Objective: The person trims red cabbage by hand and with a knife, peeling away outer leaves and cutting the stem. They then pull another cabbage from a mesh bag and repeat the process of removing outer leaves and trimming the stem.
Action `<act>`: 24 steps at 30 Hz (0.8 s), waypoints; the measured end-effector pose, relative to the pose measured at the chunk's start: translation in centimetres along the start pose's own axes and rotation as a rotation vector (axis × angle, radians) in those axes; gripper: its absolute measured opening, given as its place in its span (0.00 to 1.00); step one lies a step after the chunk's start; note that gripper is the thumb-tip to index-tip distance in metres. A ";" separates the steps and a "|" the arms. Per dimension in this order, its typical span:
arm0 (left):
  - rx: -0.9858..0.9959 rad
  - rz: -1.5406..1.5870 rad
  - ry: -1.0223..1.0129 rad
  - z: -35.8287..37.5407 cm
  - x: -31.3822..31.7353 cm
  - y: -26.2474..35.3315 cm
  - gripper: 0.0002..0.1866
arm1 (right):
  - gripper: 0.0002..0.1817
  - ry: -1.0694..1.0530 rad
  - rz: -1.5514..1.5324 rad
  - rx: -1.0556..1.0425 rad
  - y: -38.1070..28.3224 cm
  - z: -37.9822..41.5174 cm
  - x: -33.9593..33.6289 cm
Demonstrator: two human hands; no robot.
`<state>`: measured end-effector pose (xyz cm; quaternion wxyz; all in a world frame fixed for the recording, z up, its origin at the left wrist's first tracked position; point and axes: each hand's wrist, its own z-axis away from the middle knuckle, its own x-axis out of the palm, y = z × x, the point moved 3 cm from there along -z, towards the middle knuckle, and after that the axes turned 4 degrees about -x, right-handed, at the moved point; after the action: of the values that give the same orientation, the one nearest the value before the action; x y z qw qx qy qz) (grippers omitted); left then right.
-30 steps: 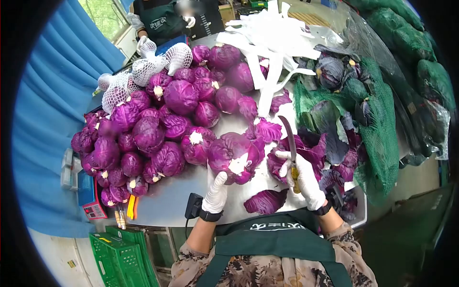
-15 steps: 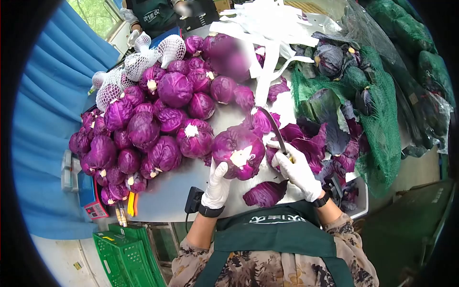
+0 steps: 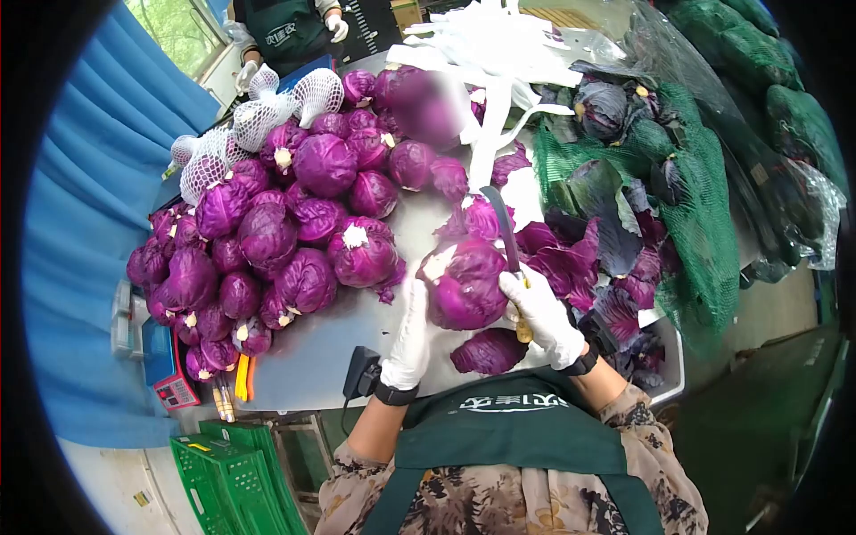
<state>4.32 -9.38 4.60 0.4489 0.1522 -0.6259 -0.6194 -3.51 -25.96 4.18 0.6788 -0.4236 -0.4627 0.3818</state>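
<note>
A red cabbage (image 3: 468, 290) is between my hands, its pale cut stem turned to the upper left. My left hand (image 3: 408, 334), in a white glove, lies along the cabbage's left side with fingers stretched out. My gloved right hand (image 3: 542, 312) is closed round a curved knife (image 3: 508, 227) and rests against the cabbage's right side. The dark blade points up and away, and part of the handle shows below the fingers. Just below the cabbage, a loose purple leaf (image 3: 489, 350) lies on the metal table (image 3: 312, 361).
Many red cabbages (image 3: 267, 236) are heaped at left, some in white foam nets (image 3: 267, 116). Trimmed leaves (image 3: 571, 259) and a green mesh bag (image 3: 700, 223) lie at right. White strips (image 3: 490, 45) cover the back. A co-worker (image 3: 285, 36) stands behind. Green crates (image 3: 232, 477) are below.
The cabbage has turned, its stem moving from front centre to upper left, and shifted right. My left hand has flattened along its side. My right hand has brought the knife more upright and against the cabbage.
</note>
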 end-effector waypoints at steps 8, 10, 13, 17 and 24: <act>0.289 -0.177 -0.047 0.9 -1.3 0.5 0.63 | 0.41 -0.031 0.545 -0.313 -1.0 1.4 -0.2; 0.297 -0.128 -0.027 1.3 -1.3 0.7 0.67 | 0.36 -0.061 0.390 -0.312 -3.3 1.9 -0.3; 0.447 -0.321 0.031 1.6 -0.7 1.6 0.61 | 0.31 0.094 0.084 -0.484 -7.3 3.5 -0.7; 0.567 -0.842 0.255 1.9 -0.2 1.2 0.55 | 0.27 0.128 0.315 -0.437 -8.5 5.0 -0.3; 0.399 -1.034 0.389 2.2 0.2 -2.4 0.53 | 0.30 0.002 1.250 -0.479 1.3 4.0 0.0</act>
<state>1.66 -8.54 2.84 0.1580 0.6302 -0.4809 -0.5888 -7.44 -24.59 3.84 0.2177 -0.7514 -0.2015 0.5894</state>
